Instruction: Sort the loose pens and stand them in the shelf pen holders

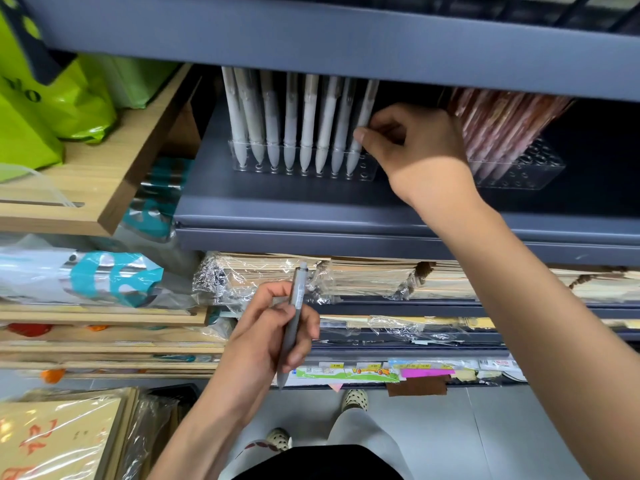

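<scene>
A clear pen holder [367, 169] stands on the grey shelf [277, 209] with several white-grey pens [273, 123] upright in its holes. My right hand [412, 147] reaches in from the right and pinches the rightmost pen [363, 119] of the row, which leans a little. Lower down, in front of the paper stacks, my left hand [273, 327] grips a single grey pen [294, 317], tip pointing down. A second clear holder [526, 171] with reddish pens [498, 123] stands at the right, partly hidden behind my right wrist.
The upper shelf's edge [346, 39] hangs low over the pen tops. Green bags [45, 98] lie on a wooden shelf [104, 174] at left. Plastic-wrapped paper stacks [346, 278] fill the shelves below. My feet [353, 400] stand on the grey floor.
</scene>
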`<state>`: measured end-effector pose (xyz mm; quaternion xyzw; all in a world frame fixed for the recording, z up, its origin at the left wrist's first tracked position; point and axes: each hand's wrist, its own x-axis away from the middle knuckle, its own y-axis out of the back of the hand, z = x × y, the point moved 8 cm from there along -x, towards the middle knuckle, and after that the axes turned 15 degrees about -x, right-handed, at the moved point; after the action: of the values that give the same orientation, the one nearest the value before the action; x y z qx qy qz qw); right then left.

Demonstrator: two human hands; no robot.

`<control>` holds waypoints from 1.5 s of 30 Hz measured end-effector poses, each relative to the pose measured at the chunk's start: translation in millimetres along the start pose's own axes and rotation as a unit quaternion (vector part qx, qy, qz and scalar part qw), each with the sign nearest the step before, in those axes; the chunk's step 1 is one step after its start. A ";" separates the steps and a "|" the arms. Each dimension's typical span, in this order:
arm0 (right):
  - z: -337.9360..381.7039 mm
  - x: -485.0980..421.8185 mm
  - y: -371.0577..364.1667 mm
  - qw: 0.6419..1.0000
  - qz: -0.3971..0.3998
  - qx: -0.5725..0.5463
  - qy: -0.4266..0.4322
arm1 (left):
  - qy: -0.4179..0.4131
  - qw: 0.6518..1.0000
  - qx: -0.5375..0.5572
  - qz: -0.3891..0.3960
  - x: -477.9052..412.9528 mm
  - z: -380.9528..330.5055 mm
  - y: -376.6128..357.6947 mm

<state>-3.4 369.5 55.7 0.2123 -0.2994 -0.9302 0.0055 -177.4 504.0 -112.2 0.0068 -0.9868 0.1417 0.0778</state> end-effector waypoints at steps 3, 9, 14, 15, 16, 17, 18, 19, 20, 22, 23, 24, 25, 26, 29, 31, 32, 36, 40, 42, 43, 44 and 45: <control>0.0 21.0 10.5 0.993 -0.029 -0.117 -0.004 | -0.047 0.999 -0.019 -0.018 1.5 -10.7 2.9; -0.5 94.9 -15.5 0.959 0.143 -0.238 -0.063 | -0.114 0.991 -0.066 -0.033 0.9 -26.8 1.7; -4.8 116.9 -27.3 0.936 0.212 -0.266 -0.091 | -0.122 0.987 -0.102 -0.013 -3.6 -30.3 -12.5; -4.1 116.8 -24.4 0.931 0.208 -0.285 -0.090 | -0.124 0.987 -0.106 -0.011 -3.4 -31.2 -14.6; -3.4 116.0 -20.0 0.925 0.194 -0.314 -0.091 | -0.125 0.986 -0.110 -0.007 -3.0 -32.2 -16.9; -3.8 114.2 -13.0 0.920 0.169 -0.343 -0.089 | -0.125 0.985 -0.115 -0.002 -2.6 -33.0 -19.2; -5.2 111.8 -3.8 0.917 0.133 -0.366 -0.085 | -0.124 0.985 -0.121 0.002 -2.5 -33.5 -21.3; -7.8 109.5 6.2 0.915 0.095 -0.384 -0.079 | -0.122 0.984 -0.127 0.003 -2.3 -33.7 -22.5; -10.6 108.3 15.0 0.912 0.061 -0.399 -0.075 | -0.121 0.984 -0.132 0.003 -2.4 -33.8 -23.2; -14.4 109.7 24.2 0.899 0.023 -0.431 -0.078 | -0.125 0.982 -0.142 -0.005 -1.7 -35.5 -23.5; -14.9 111.9 22.9 0.891 0.025 -0.445 -0.082 | -0.131 0.980 -0.147 -0.013 -1.2 -37.9 -23.6; -14.3 114.8 18.4 0.886 0.039 -0.453 -0.087 | -0.139 0.978 -0.154 -0.020 -0.8 -41.0 -24.0; -13.8 118.0 11.9 0.885 0.060 -0.453 -0.090 | -0.148 0.975 -0.165 -0.024 -0.6 -44.8 -25.1; -13.1 121.2 5.5 0.884 0.081 -0.450 -0.093 | -0.156 0.971 -0.180 -0.026 -0.8 -48.9 -26.3; -8.2 121.9 6.4 0.878 0.074 -0.467 -0.071 | -0.192 0.944 -0.267 -0.029 -0.7 -70.8 -26.6; -3.2 115.4 27.5 0.886 0.000 -0.463 -0.012 | -0.240 0.899 -0.363 -0.049 -0.8 -97.3 -21.7; -1.2 112.0 40.1 0.893 -0.045 -0.448 0.017 | -0.269 0.870 -0.406 -0.076 -1.9 -112.9 -16.0; 2.8 99.6 71.5 0.913 -0.192 -0.353 0.074 | -0.282 0.797 -0.454 -0.281 -26.3 -159.7 32.3; -0.7 80.5 69.7 0.932 -0.253 -0.246 0.079 | -0.173 0.816 -0.465 -0.296 -82.1 -153.7 62.2; -5.6 70.2 62.1 0.943 -0.264 -0.184 0.089 | -0.168 0.842 -0.435 -0.270 -96.5 -149.7 61.1; -7.2 65.5 57.0 0.947 -0.265 -0.154 0.093 | -0.173 0.844 -0.435 -0.261 -100.8 -149.2 59.8; -10.6 60.1 51.6 0.953 -0.258 -0.132 0.091 | -0.179 0.836 -0.451 -0.257 -103.8 -149.2 58.1; -11.0 54.5 47.2 0.956 -0.251 -0.123 0.089 | -0.181 0.818 -0.479 -0.261 -105.5 -149.3 57.5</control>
<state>-54.1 317.2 52.7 0.3605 -0.1179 -0.9084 -0.1757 -52.5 600.3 -3.1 0.2514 -0.8878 -0.3781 -0.0749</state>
